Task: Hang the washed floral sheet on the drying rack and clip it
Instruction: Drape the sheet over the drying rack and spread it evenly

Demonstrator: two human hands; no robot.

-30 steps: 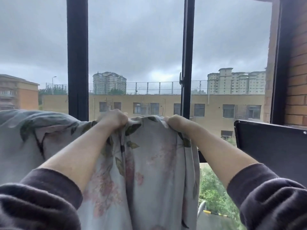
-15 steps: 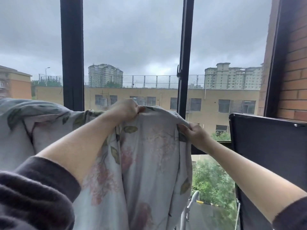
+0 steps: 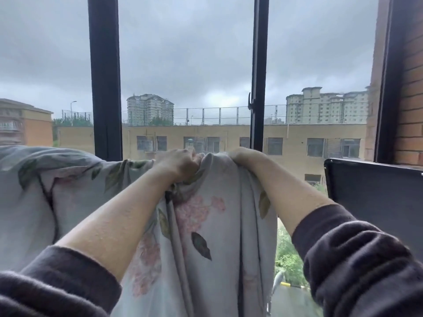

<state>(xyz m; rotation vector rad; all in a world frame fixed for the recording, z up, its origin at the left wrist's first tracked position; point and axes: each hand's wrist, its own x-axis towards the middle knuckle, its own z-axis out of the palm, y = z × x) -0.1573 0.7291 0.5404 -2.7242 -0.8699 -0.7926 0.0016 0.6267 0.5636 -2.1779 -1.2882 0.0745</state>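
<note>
At the open window, centre of view: both hands meet on the top fold of the sheet [image 3: 217, 236].

- Left hand [image 3: 180, 164]: fingers curled tight round a bunched gather of cloth.
- Right hand [image 3: 238, 155]: just beside it at 3 o'clock, clasping the same ridge. Its fingertips go over the far side and are hidden.
- Sheet: draped over some support at hand height. It spreads out to 9 o'clock and falls in long folds to 6 o'clock between the forearms.
- Rack: not visible, presumably under the fold.
- Clips: none seen.

Judgement: the paired grip at the crest looks meant to hold the wet weight while the cloth is settled or drawn along its support. Hanging seems partly done and clipping not yet begun.

Edges and room:
- The sheet's right border hangs free at 5 o'clock. Past it is open air, with trees and pavement far below, so a slip on that side would lose the cloth outward.
- A dark panel [image 3: 375, 191] stands at 4 o'clock, near the right forearm, and a brick wall [image 3: 409, 88] rises at 2 o'clock. Room to the right is tight.
- A thick window post [image 3: 104, 88] stands at 10 o'clock and a thinner bar [image 3: 257, 88] at 1 o'clock, both beyond the hands.
- Toward 9 o'clock the way looks freer for spreading the cloth.
</note>
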